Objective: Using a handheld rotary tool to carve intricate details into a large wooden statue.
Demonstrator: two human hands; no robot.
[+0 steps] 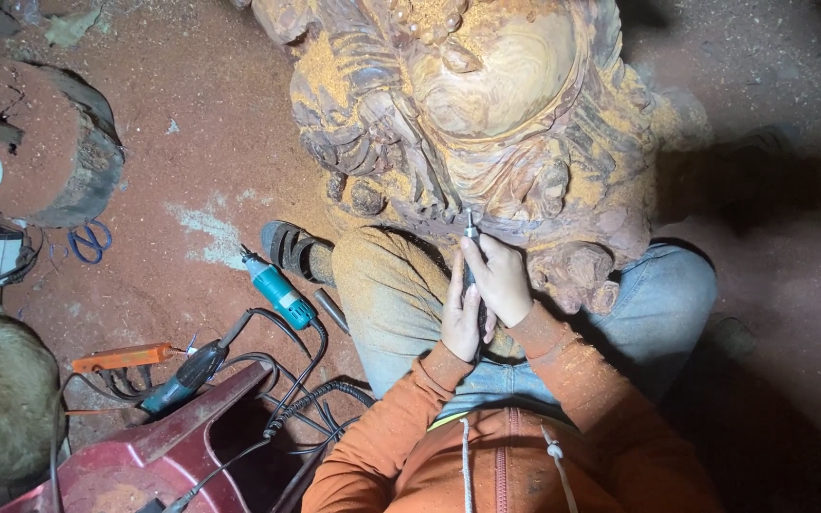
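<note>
A large carved wooden sculpture, coated in yellow sawdust, stands in front of me between my knees. My right hand is shut on a small rotary carving tool, whose metal tip touches the lower edge of the sculpture. Just below and to the left, my left hand wraps the rear of the same tool, fingers curled against the right hand. Both sleeves are orange and dusty.
A teal die grinder lies on the red dusty floor at my left knee, another dark grinder and an orange tool beyond it, with tangled black cables. A red plastic stool, blue scissors and a wood stump are left.
</note>
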